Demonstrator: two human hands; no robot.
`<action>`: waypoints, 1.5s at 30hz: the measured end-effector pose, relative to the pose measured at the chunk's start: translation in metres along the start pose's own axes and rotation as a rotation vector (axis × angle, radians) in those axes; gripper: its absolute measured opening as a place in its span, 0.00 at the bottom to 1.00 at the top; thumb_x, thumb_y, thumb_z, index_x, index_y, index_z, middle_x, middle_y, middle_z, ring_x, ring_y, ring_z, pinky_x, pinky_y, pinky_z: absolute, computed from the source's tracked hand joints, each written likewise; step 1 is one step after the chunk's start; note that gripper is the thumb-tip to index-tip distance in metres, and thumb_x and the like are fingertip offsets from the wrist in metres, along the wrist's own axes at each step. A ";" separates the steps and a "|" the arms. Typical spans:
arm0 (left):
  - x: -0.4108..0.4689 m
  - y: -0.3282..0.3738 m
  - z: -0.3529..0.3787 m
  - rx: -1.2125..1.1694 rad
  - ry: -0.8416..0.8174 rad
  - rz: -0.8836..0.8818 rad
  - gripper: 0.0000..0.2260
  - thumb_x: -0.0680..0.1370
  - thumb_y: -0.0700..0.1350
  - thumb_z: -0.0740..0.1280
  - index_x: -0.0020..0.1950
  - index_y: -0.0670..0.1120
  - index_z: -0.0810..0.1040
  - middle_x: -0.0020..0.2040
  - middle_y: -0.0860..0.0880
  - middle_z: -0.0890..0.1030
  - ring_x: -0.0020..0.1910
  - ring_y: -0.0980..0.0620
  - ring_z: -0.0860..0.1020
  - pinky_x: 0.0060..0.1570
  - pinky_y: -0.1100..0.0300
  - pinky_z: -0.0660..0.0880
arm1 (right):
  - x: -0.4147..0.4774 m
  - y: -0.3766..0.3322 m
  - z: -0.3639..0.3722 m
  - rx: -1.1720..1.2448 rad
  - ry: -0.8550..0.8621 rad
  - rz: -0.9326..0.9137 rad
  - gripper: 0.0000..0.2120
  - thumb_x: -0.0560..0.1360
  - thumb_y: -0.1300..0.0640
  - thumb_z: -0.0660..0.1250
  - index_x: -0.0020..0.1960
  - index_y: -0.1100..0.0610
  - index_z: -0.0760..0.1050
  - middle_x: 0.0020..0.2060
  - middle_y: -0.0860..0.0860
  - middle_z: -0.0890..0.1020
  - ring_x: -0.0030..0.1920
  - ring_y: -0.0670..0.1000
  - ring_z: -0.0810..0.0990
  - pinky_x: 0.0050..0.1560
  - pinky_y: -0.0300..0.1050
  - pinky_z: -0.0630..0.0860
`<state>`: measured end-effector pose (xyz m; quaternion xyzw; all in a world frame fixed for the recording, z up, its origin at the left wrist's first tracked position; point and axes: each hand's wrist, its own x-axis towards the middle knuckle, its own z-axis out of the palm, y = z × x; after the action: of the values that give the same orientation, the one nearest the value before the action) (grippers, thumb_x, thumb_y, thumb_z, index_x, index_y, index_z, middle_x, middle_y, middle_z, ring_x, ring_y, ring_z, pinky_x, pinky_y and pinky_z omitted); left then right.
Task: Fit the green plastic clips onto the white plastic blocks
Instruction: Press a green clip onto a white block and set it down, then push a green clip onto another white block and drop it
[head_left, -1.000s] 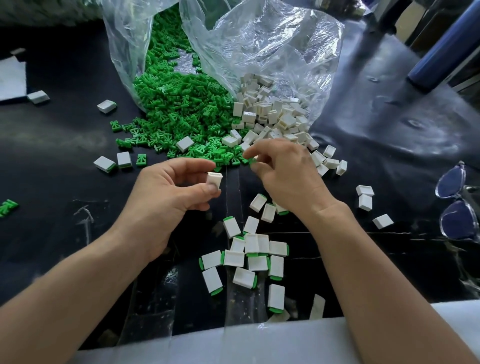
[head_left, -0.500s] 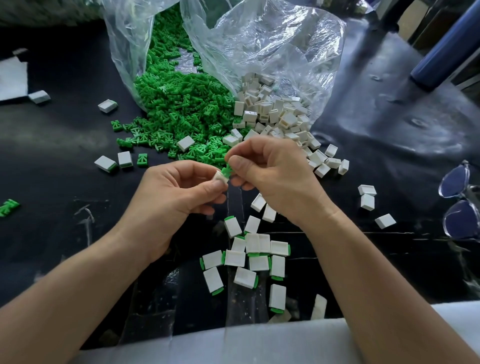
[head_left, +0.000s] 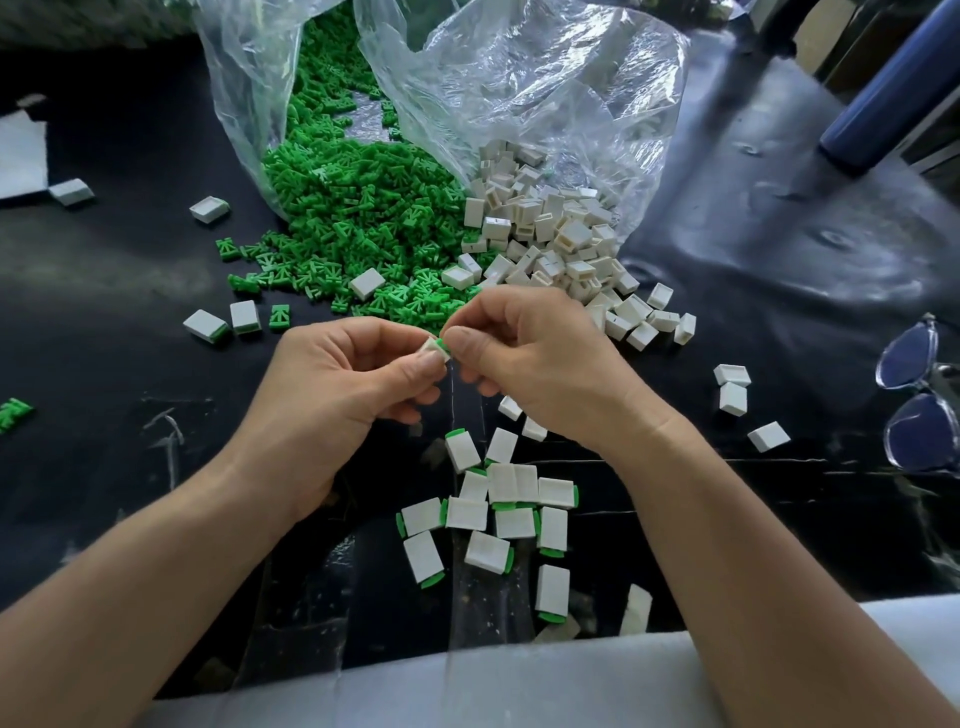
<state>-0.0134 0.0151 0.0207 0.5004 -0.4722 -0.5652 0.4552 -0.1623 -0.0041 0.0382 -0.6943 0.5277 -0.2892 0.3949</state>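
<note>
I work at a table covered with a glossy black plastic sheet (head_left: 779, 249), creased and dented, with pale light shining off its far right part. A white padded strip (head_left: 467, 691) runs along the edge nearest me. Clear-framed glasses with blue lenses (head_left: 919, 400) lie at my right, a dark blue cylinder (head_left: 893, 88) beyond them, a flat white sheet (head_left: 18, 156) far left.

1. crumpled clear plastic bags (head_left: 545, 104) lie open at the upper middle, on the black bench (head_left: 779, 234).
2. blue-tinted glasses (head_left: 922, 431) at the right edge.
3. dark blue cylinder (head_left: 893, 88), upper right.
4. white sheet (head_left: 18, 156), upper left.
</note>
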 end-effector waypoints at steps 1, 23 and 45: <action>0.000 0.000 0.000 0.007 0.000 0.001 0.09 0.62 0.45 0.71 0.39 0.44 0.82 0.33 0.47 0.83 0.30 0.56 0.79 0.28 0.67 0.75 | -0.001 -0.001 0.000 -0.021 -0.012 0.010 0.09 0.76 0.57 0.64 0.38 0.50 0.74 0.29 0.46 0.77 0.31 0.44 0.75 0.41 0.45 0.76; -0.002 0.001 -0.002 0.019 -0.120 -0.024 0.09 0.67 0.44 0.66 0.42 0.40 0.77 0.33 0.46 0.83 0.31 0.53 0.81 0.30 0.65 0.77 | -0.004 -0.005 0.000 -0.286 -0.036 -0.122 0.12 0.78 0.57 0.60 0.35 0.57 0.69 0.29 0.51 0.74 0.36 0.53 0.73 0.41 0.47 0.68; -0.004 -0.009 -0.007 0.456 -0.229 0.084 0.06 0.73 0.37 0.69 0.37 0.45 0.78 0.30 0.45 0.81 0.25 0.54 0.78 0.25 0.65 0.74 | -0.006 -0.004 -0.002 -0.712 -0.316 -0.226 0.14 0.78 0.54 0.58 0.35 0.54 0.63 0.28 0.46 0.66 0.36 0.52 0.67 0.38 0.49 0.63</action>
<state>-0.0067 0.0195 0.0118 0.5026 -0.6562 -0.4779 0.2972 -0.1634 0.0013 0.0430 -0.8771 0.4481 -0.0199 0.1717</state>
